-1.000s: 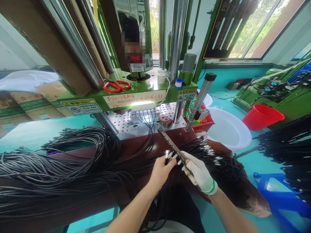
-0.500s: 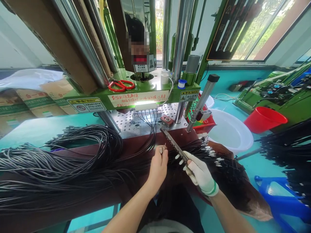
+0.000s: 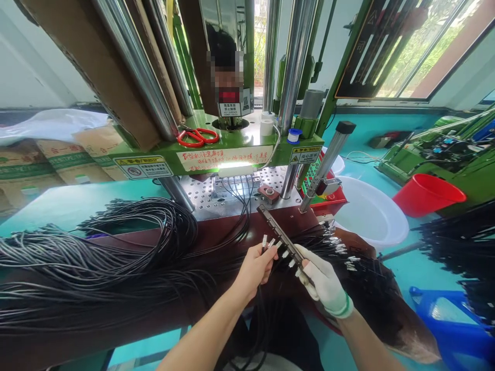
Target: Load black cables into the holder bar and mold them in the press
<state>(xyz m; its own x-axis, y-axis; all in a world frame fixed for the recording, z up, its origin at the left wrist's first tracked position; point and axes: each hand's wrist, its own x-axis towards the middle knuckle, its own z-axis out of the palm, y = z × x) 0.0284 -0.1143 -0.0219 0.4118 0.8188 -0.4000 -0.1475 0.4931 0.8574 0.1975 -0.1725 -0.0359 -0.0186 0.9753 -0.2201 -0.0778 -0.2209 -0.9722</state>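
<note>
My bare left hand (image 3: 253,270) pinches a few black cables (image 3: 262,322), whose silvery connector ends (image 3: 265,240) stick up past the fingertips. Below the hand these cables hang toward my lap. My right hand (image 3: 324,281), in a white glove with a green cuff, is closed around the near end of a long slotted metal bar (image 3: 281,234). Several pale connectors (image 3: 292,263) jut from the bar's left side, close to my left fingers. The bar's far end points toward the press bed.
A green press with a perforated metal bed (image 3: 201,198) stands ahead, a lit mold block with cables in it. Red scissors (image 3: 197,137) lie on its ledge. Thick black cable bundles (image 3: 127,247) cover the left bench; white-tipped cables (image 3: 340,247) lie right. A white basin (image 3: 371,216) stands beyond.
My left hand has moved right, closer to the bar, and several connector ends with cables hanging below now show in it. The right hand still holds the bar in nearly the same place.
</note>
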